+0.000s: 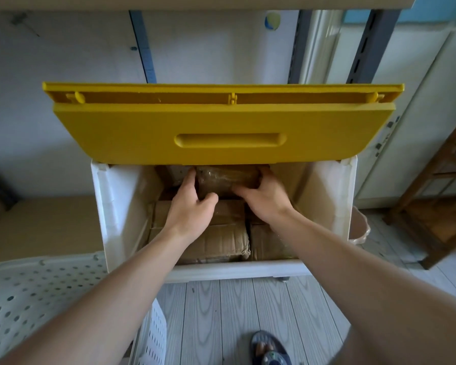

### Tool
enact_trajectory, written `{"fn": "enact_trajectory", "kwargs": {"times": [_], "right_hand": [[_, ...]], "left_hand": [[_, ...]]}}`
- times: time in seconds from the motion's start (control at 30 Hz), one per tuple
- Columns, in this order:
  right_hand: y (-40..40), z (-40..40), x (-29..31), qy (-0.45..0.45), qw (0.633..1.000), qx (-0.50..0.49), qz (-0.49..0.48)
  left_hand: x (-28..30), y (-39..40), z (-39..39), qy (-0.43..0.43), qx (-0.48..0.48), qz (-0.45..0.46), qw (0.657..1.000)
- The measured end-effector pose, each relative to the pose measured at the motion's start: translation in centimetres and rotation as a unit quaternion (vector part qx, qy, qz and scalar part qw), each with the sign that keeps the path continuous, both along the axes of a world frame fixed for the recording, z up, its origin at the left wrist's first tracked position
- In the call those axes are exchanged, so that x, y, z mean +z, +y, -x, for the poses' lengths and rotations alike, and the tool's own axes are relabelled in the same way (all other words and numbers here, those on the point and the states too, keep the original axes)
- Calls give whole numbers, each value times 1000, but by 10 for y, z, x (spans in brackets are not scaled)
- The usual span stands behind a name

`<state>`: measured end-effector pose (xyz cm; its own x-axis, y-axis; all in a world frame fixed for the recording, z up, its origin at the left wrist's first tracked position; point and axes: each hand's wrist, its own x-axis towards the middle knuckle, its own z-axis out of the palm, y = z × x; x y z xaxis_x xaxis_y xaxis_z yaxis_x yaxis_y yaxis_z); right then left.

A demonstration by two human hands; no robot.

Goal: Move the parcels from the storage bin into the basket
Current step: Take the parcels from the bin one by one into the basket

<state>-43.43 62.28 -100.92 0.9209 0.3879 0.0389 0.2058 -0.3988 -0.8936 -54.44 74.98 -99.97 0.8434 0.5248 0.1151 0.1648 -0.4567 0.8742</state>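
Observation:
A white storage bin [108,206] stands on the floor with its yellow front flap [221,127] swung up. Inside lie several brown cardboard parcels [219,243]. Both my arms reach into the bin. My left hand [192,206] and my right hand [263,198] grip the two ends of a taped brown parcel [227,180] at the back, just under the flap. The parcel's top is partly hidden by the flap. A white perforated basket [37,291] stands at the lower left.
A low cardboard-coloured surface [45,225] lies left of the bin. A brown wooden rack [437,206] and a pale bucket [359,227] stand to the right. My sandalled foot [267,349] is on the grey plank floor. Shelf uprights rise behind the bin.

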Motion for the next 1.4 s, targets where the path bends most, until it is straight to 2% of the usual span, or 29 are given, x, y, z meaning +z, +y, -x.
{"fn": "enact_trajectory", "kwargs": {"times": [0.13,0.3,0.4,0.5,0.53,0.7,0.83,0.97,1.17,1.27,1.4], "right_hand": [[-5,3,9,-19,998,-13,-64],[-10,15,16,-13,994,-13,-112],[-16,24,17,-2,993,4,-121],[-25,36,21,6,995,16,-95],[-28,42,22,13,996,23,-86],[-33,69,32,141,977,45,-154],[-38,83,37,248,946,51,-201],[-37,96,43,329,917,117,-195],[-9,121,44,344,889,226,-199],[10,136,49,327,880,265,-220],[43,153,56,308,875,304,-217]], "left_hand": [[6,-2,6,-50,-12,16,999],[11,-2,16,-105,0,93,990],[11,-2,25,-107,17,196,975],[17,-4,38,-108,38,348,931],[19,-5,42,-101,48,371,922],[27,0,68,-82,104,334,933],[31,4,103,-86,-9,323,943],[32,19,143,-95,-85,286,950],[35,37,187,-115,-98,267,952],[39,48,203,-163,-50,267,948],[41,68,220,-239,16,291,926]]}}
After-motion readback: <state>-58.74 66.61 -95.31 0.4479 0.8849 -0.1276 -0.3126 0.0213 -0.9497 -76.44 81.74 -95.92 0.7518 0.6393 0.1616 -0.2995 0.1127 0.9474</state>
